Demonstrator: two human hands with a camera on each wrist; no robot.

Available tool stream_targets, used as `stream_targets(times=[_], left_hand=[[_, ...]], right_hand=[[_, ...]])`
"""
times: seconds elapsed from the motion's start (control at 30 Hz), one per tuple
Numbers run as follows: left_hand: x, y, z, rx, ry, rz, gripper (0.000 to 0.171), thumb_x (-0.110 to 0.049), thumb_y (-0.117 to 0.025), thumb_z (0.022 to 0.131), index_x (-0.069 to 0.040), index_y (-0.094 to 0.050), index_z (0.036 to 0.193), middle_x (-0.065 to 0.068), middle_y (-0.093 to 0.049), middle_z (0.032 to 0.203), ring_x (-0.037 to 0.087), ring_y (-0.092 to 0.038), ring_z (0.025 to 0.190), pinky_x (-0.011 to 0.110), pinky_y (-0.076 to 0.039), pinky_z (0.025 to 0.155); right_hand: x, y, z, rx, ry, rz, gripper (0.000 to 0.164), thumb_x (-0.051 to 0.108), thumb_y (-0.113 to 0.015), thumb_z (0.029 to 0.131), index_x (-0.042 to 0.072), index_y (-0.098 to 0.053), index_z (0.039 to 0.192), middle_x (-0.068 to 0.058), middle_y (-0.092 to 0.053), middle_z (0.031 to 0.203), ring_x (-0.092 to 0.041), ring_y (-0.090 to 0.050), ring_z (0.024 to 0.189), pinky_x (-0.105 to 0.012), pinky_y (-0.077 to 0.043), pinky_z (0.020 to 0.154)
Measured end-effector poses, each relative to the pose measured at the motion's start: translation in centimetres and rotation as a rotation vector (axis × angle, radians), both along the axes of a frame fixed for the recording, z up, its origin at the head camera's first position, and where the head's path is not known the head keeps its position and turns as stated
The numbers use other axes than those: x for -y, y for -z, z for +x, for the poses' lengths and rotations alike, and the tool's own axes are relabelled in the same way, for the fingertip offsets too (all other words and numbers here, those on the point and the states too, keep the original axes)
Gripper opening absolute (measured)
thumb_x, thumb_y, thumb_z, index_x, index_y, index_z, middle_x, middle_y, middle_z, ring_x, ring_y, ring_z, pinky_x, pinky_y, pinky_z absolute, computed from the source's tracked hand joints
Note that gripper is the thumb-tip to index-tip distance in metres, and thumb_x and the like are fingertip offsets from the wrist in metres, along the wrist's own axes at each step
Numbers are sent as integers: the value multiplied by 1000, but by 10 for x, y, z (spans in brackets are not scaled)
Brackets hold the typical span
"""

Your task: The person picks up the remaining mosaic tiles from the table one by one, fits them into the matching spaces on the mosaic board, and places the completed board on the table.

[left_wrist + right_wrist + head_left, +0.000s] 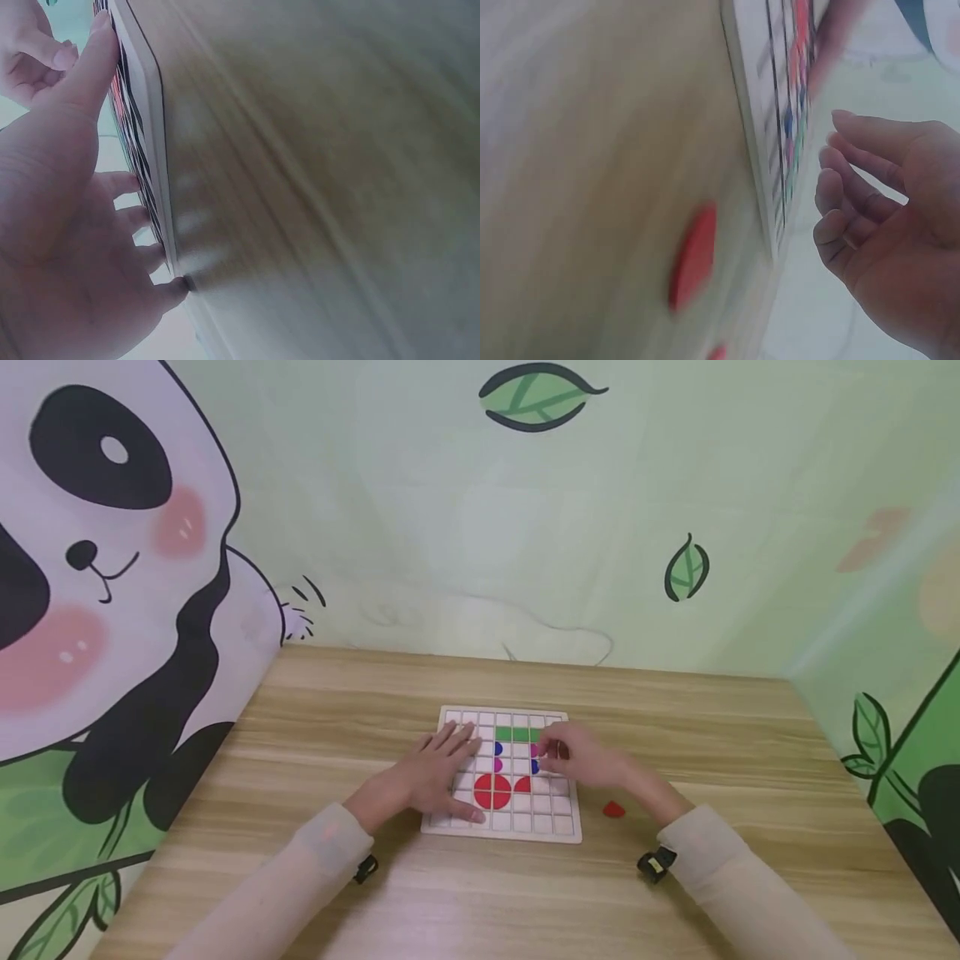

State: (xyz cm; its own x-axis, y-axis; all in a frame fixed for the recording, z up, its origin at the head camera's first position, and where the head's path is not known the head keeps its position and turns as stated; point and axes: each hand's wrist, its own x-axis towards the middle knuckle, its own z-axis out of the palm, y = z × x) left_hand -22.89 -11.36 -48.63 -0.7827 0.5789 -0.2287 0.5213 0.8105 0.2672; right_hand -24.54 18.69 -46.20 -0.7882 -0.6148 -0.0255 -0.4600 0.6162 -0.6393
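Observation:
A square white grid board (543, 825) lies on the table, bearing a green strip (513, 734), small blue and magenta pieces, a red circle (482, 783) and a red quarter piece (522, 786). My left hand (438, 777) rests spread over the board's left side, thumb near its front edge; the left wrist view shows the fingertips along the border. Over the right side is my right hand (577, 753), fingers loosely bent beside the magenta and blue pieces. In the right wrist view, thumb and fingers (862, 191) stand apart with nothing visible between them.
A loose red piece (613, 810) lies on the wooden table (480, 893), right of the board. The right wrist view shows a second red piece (718, 352) at its bottom edge. Behind the table hangs a green backdrop (420, 485) with a panda and leaves.

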Motion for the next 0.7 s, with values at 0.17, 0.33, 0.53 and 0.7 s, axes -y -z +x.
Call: stream_targets(times=[0.17, 0.33, 0.53, 0.7], left_hand=[[-1, 2, -1, -1, -2, -15, 124, -81, -71, 81, -17, -17, 172, 8, -2, 179, 36, 3, 164, 60, -10, 129], [-1, -1, -1, 2, 3, -12, 123, -81, -71, 82, -16, -18, 171, 9, -2, 179, 37, 2, 164, 61, -10, 129], [0, -2, 0, 9, 11, 1, 122, -80, -70, 83, -14, -18, 171, 10, -2, 179, 38, 3, 163, 62, -10, 129], [0, -1, 0, 3, 12, -2, 122, -80, -71, 83, -14, -18, 171, 10, -3, 179, 37, 2, 163, 61, -9, 129]], right_hand=[[-43, -3, -5, -51, 110, -22, 9, 7, -74, 99, 4, -71, 106, 0, -66, 92, -19, -59, 86, -31, -53, 72], [-82, -2, -4, -77, 196, -19, 12, 4, -75, 97, -2, -71, 107, -6, -69, 96, -22, -62, 89, -35, -54, 76], [-113, 4, 2, -87, 217, 34, 11, 3, -78, 95, -1, -72, 103, -5, -71, 93, -19, -64, 86, -34, -55, 75], [-122, 7, 8, -48, 193, 62, 19, 8, -81, 94, -2, -71, 108, -7, -69, 97, -17, -63, 86, -32, -54, 75]])
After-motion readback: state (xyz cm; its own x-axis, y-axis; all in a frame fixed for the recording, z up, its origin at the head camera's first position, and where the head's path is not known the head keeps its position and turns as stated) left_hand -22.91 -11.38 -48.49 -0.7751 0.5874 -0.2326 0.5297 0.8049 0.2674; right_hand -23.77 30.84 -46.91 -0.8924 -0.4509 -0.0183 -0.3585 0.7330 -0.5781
